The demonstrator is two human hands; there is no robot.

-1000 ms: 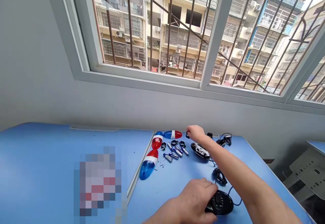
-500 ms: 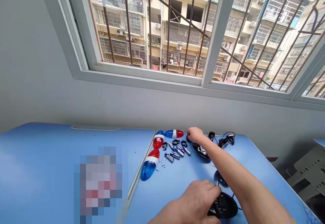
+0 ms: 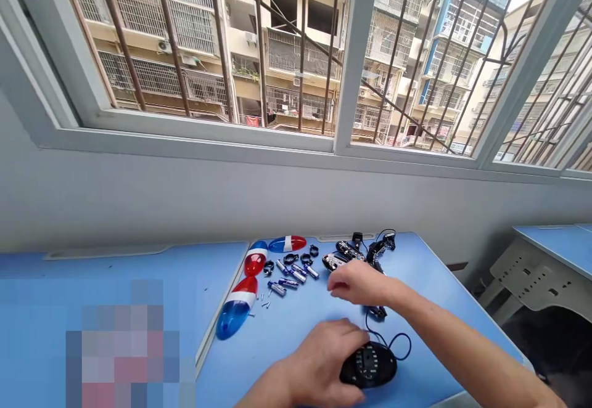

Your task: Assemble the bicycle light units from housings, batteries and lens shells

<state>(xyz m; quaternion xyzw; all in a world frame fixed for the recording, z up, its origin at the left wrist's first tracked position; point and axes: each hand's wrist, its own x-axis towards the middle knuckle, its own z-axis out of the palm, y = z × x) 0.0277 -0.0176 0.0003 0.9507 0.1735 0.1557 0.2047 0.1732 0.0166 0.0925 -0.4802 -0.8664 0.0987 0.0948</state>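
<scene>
My left hand [image 3: 319, 359] grips the left end of a black oval housing [image 3: 371, 365], its fingers on top and thumb at the near side. From the housing a thin black cable [image 3: 402, 347] loops to the right. Over the table's middle, my right hand [image 3: 358, 281] is loosely curled, with a gap between thumb and fingers and nothing visible in it. Just behind it lie black light units with exposed circuitry [image 3: 335, 262]. Several black ring clamps [image 3: 314, 250] lie beyond the batteries [image 3: 296, 273].
Red, white and blue lens covers [image 3: 234, 312] line the left side of the blue table [image 3: 296, 334]. Small screws [image 3: 265, 304] lie beside them. More black wired parts [image 3: 382, 248] sit at the back right. A wall and barred window rise behind. A blurred patch covers the left table.
My right hand has let go of a black ring clamp at the back and drawn nearer to me. My left hand stays on the housing. The view has turned right.
</scene>
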